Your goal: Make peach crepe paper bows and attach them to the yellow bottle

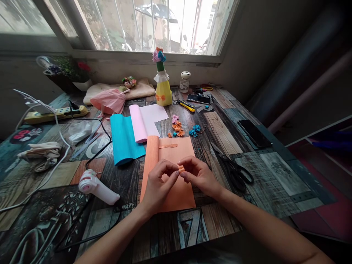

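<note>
Nearest me, both forearms come in over the near edge of the bench [170, 234], and the two hands meet just above the orange crepe sheet [176, 200]. The left hand [158, 183] and the right hand [200, 176] each pinch one end of a small folded orange piece [181, 169] between thumb and forefinger, with the other fingers curled in. It is held off the sheet, squeezed from both sides, which I'd judge keeps its pleats from springing open.

To the left, just beside the sheet, lies a white and pink glue gun [96, 187]. Its black cord [106, 139] loops across the bench (close enough to snag the left elbow). To the right, black scissors [233, 170] lie near the right wrist, within easy reach and apart from the paper.

Farther in, a cut orange strip [168, 146] rests on the sheet's far end. A blue roll [123, 141] and a pink roll [143, 123] lie side by side on the left, each partly unrolled. Beyond them sit small orange paper flowers [177, 128] and a blue paper flower [195, 130], set clear of the working spot. A dark phone [254, 134] lies well to the right.

Farthest, under the window [154, 25], stand a yellow bottle [163, 90] topped with paper blooms, a yellow utility knife [186, 105] and a second phone [198, 99].
</note>
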A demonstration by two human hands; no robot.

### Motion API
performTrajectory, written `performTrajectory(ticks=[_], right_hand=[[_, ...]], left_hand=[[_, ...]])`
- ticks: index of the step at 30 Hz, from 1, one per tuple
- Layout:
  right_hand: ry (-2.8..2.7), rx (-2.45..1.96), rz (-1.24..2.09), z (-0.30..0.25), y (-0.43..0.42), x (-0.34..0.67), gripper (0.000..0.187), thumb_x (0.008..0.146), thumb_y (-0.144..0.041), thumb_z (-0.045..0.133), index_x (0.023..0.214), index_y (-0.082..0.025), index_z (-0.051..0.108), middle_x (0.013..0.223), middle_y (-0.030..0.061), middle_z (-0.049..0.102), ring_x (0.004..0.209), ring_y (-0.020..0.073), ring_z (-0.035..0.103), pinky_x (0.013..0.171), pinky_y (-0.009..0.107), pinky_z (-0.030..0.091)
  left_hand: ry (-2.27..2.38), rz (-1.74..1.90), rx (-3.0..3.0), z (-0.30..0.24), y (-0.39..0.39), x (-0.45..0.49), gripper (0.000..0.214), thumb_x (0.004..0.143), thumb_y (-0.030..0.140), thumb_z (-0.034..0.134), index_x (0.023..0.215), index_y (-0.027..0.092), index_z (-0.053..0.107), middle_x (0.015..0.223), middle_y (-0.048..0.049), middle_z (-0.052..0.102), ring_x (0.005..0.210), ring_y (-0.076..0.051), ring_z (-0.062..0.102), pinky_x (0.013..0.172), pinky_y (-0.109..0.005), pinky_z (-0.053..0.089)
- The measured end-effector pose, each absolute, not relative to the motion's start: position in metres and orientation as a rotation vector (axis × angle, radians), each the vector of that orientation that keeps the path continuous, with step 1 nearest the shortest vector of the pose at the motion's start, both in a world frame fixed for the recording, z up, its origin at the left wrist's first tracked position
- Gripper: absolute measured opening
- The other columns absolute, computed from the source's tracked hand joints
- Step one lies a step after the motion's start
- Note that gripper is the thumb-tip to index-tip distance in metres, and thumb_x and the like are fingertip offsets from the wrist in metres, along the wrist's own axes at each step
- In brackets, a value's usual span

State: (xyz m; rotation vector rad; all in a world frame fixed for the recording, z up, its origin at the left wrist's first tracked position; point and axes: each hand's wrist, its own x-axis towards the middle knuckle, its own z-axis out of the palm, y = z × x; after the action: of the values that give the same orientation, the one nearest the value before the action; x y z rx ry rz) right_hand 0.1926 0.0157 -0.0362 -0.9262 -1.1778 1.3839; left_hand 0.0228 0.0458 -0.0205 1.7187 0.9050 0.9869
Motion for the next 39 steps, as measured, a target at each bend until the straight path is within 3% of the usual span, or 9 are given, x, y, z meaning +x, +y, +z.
performTrajectory(ticks=[7,19,25,28,34,37,39], right_hand=[[-1.178,-0.960,1.394,-0.036,0.015,0.193,0.031,0.080,-0.032,0.073,0.105,-0.021,0.059,0.077,-0.0023,0.053,0.066,0.0100,0.049,0.056,0.022,0.042],[-1.195,-0.961,1.372,-0.039,0.015,0.192,0.023,0.081,-0.034,0.073,0.096,-0.021,0.060,0.077,-0.0023,0.055,0.063,0.0093,0.050,0.056,0.022,0.043],[-1.176,-0.898,1.331,-0.027,0.026,0.206,0.043,0.080,-0.050,0.070,0.109,-0.021,0.058,0.081,-0.0002,0.059,0.061,0.0100,0.054,0.055,0.024,0.045],[-1.014,-0.950,1.148,-0.016,0.031,0.228,0.035,0.087,-0.051,0.061,0.102,-0.020,0.061,0.080,0.0002,0.061,0.059,0.0095,0.054,0.054,0.023,0.045],[-0.885,-1.186,1.005,-0.027,0.021,0.246,0.024,0.079,-0.039,0.072,0.082,-0.018,0.062,0.066,-0.0031,0.058,0.053,0.0086,0.050,0.049,0.021,0.042],[-0.982,-1.215,1.014,-0.036,0.014,0.237,0.024,0.084,-0.041,0.066,0.085,-0.018,0.062,0.068,-0.0023,0.058,0.053,0.0089,0.050,0.051,0.022,0.042],[-1.097,-1.170,1.052,-0.036,0.011,0.230,0.029,0.089,-0.046,0.060,0.097,-0.019,0.062,0.068,-0.0020,0.057,0.056,0.0103,0.052,0.055,0.024,0.044]], left_hand=[[0.925,0.992,1.732,-0.021,0.046,0.023,0.010,0.088,0.021,0.059,0.078,0.018,0.060,0.078,-0.0005,0.059,0.075,-0.014,0.057,0.068,-0.026,0.044],[0.932,0.974,1.718,-0.022,0.046,0.023,0.009,0.088,0.022,0.060,0.080,0.018,0.062,0.080,-0.0015,0.060,0.077,-0.015,0.058,0.070,-0.026,0.045],[0.933,0.934,1.619,-0.021,0.046,0.023,0.012,0.087,0.027,0.061,0.079,0.018,0.060,0.079,-0.0011,0.058,0.076,-0.015,0.055,0.070,-0.026,0.043],[0.904,0.879,1.401,-0.021,0.047,0.022,0.016,0.084,0.033,0.065,0.081,0.018,0.061,0.079,-0.0005,0.058,0.075,-0.013,0.054,0.071,-0.026,0.042],[0.806,0.696,0.871,-0.024,0.047,0.025,0.034,0.069,0.043,0.079,0.078,0.016,0.062,0.064,0.0025,0.055,0.060,-0.009,0.049,0.064,-0.023,0.040],[0.786,0.666,0.757,-0.026,0.047,0.029,0.037,0.062,0.041,0.084,0.075,0.015,0.061,0.064,0.0025,0.056,0.058,-0.008,0.049,0.061,-0.023,0.039],[0.789,0.665,0.757,-0.026,0.046,0.030,0.038,0.062,0.041,0.085,0.074,0.015,0.060,0.063,0.0021,0.056,0.058,-0.008,0.049,0.060,-0.023,0.039]])
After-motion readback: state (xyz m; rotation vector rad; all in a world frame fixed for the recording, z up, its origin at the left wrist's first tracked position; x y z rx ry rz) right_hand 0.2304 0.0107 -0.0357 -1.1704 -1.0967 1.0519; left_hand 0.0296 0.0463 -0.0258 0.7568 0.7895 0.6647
